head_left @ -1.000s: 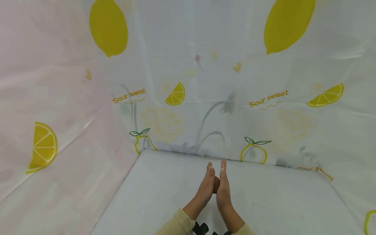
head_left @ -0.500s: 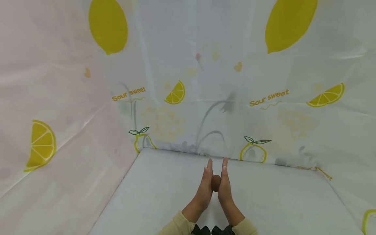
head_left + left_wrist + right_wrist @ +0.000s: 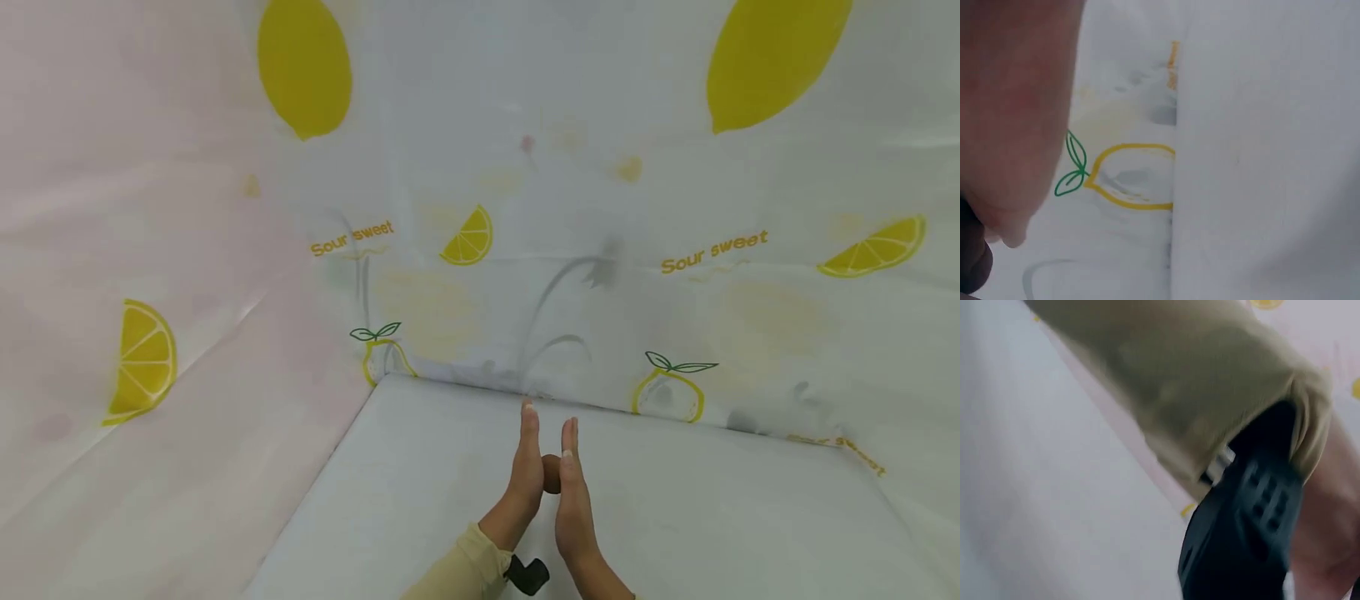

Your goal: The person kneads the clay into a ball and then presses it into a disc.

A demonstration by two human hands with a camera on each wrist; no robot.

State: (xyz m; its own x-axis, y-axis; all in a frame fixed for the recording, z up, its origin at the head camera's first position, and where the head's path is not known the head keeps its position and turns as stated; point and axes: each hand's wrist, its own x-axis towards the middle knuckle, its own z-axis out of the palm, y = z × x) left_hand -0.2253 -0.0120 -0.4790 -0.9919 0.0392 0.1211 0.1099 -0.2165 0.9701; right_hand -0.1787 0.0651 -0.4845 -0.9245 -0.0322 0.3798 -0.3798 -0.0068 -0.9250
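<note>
Held up over the white tabletop, my left hand (image 3: 527, 471) and right hand (image 3: 574, 504) face each other palm to palm with fingers straight and pointing forward. A small round brown ball (image 3: 551, 474) sits pressed between the two palms, its sides partly covered by them. The left fingertips reach a little farther forward than the right ones. A blurred bare hand (image 3: 1016, 106) fills the left side of the left wrist view, with a dark rounded shape (image 3: 974, 259) beside it at the lower left. The right wrist view does not show the ball.
A white tabletop (image 3: 712, 517) spreads under the hands, with lemon-print sheeting (image 3: 465, 333) standing along its back and sides. A black wrist device (image 3: 528, 575) sits at the left sleeve; the right wrist view shows a tan sleeve (image 3: 1191, 381) and a black device (image 3: 1241, 531).
The right hand has slid back toward the body while the left has moved forward past it, the ball staying between the palms. The head view has turned slightly left.
</note>
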